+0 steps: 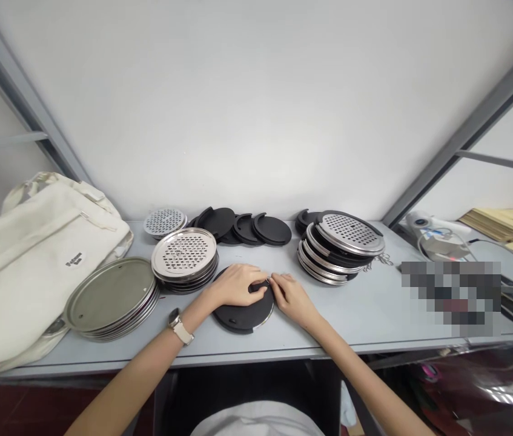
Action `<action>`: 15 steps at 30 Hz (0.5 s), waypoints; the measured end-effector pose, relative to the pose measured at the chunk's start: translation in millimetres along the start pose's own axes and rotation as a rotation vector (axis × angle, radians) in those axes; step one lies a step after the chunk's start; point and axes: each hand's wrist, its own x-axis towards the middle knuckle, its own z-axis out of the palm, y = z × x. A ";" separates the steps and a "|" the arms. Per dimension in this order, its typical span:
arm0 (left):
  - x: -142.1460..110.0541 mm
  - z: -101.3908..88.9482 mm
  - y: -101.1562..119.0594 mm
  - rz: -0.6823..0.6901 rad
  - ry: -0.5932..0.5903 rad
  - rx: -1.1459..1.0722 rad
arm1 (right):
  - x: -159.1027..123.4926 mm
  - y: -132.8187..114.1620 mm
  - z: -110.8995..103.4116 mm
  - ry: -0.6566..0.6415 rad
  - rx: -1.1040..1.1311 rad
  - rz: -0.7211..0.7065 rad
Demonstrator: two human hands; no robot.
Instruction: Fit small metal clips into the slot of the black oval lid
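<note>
A black round cover (242, 315) lies on the grey table near its front edge, with a thin shiny rim showing along its right side. My left hand (240, 286) reaches over the cover, thumb and fingers closed around its upper right edge. Opposite it, my right hand (291, 297) is pinched at that same edge; a tiny shiny bit shows between the fingertips, too small to name. Just left of the cover stands a stack of round metal grater discs (185, 253). On the right is a taller stack of grater discs and black covers (349, 233).
Green-grey round plates (113, 293) are stacked at left beside a cream bag (38, 260). Several black covers (272, 231) and a smaller grater disc (164, 222) lie along the wall. Thin wire pieces (383, 259), cables and brown envelopes (510, 224) are at right.
</note>
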 end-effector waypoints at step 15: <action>0.6 -3.4 4.4 -0.004 0.002 0.063 | -2.8 -1.2 -4.4 0.003 -0.012 0.021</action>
